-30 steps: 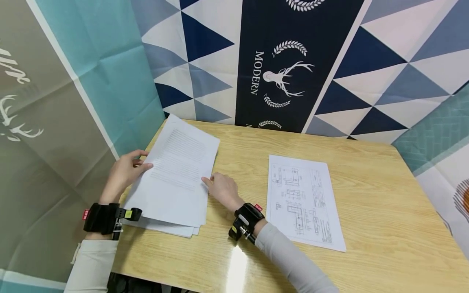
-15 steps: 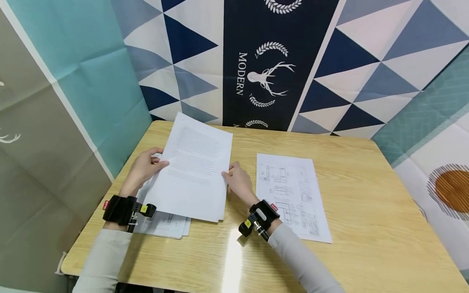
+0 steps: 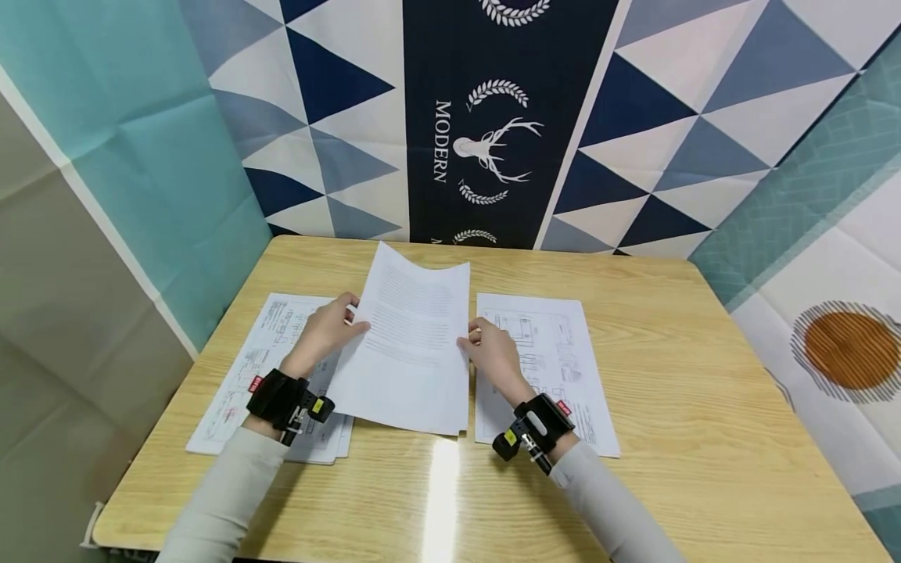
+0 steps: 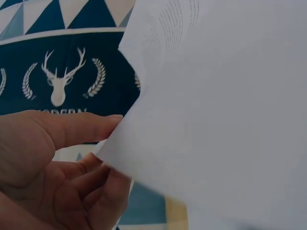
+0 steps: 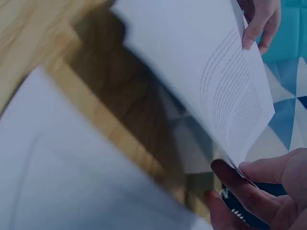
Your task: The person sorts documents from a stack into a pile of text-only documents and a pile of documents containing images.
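Printed sheets of paper (image 3: 404, 367), covered with lines of text, are held up over the table between both hands. My left hand (image 3: 325, 338) pinches their left edge, thumb on the printed face and fingers behind, as the left wrist view shows on the paper (image 4: 206, 110). On the opposite edge my right hand (image 3: 493, 352) pinches the sheets (image 5: 192, 52) between thumb and fingers. The sheets bow slightly, and a second edge shows at the lower right corner. Under my left forearm lies a stack of technical drawings (image 3: 242, 375); behind my right hand is another drawing (image 3: 563, 360).
The wooden table (image 3: 690, 438) carries both piles of drawings, one left and one right of the raised sheets. A patterned curtain (image 3: 338, 117) stands along the table's back edge and continues at both sides. Each wrist wears a black camera strap (image 3: 545, 422).
Both hands have lifted the text sheets off the left pile and carried them right, towards the drawing on the right. The drawings beneath are now uncovered. The head view has shifted too.
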{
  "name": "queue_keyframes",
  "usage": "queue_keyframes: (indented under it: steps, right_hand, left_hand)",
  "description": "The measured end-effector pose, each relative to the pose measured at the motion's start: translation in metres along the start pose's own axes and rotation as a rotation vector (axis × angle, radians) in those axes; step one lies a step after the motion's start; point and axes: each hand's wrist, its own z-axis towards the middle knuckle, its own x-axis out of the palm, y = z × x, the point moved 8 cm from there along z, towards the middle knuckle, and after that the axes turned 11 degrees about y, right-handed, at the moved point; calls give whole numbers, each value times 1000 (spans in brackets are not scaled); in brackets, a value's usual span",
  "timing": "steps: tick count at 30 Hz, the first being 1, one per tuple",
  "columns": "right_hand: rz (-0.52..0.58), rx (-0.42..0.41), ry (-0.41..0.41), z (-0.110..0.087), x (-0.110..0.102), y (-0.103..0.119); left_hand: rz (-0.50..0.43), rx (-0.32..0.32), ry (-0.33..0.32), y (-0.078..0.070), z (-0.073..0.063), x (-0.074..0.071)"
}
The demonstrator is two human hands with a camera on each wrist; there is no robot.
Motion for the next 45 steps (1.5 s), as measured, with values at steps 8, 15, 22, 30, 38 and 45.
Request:
queue_keyframes:
  steps: [8, 15, 22, 30, 38, 45]
  right_hand:
    - [-53, 53, -2, -7, -3, -28]
    - [-73, 85, -9, -11, -17, -44]
    - [-91, 89, -9, -16, -25, -51]
    - [-140, 33, -30, -17, -16, -44]
    - [-187, 35, -6, -16, -8, -41]
    - [-193, 19, -18, -16, -5, -40]
  left_hand:
    - [40, -121, 74, -78, -30, 6]
    - [30, -101, 111, -86, -28, 22]
    - [39, -84, 132, -91, -24, 33]
    - [54, -145, 139, -81, -27, 33]
    - [166, -139, 99, -71, -32, 33]
    - [191, -160, 29, -65, -32, 30]
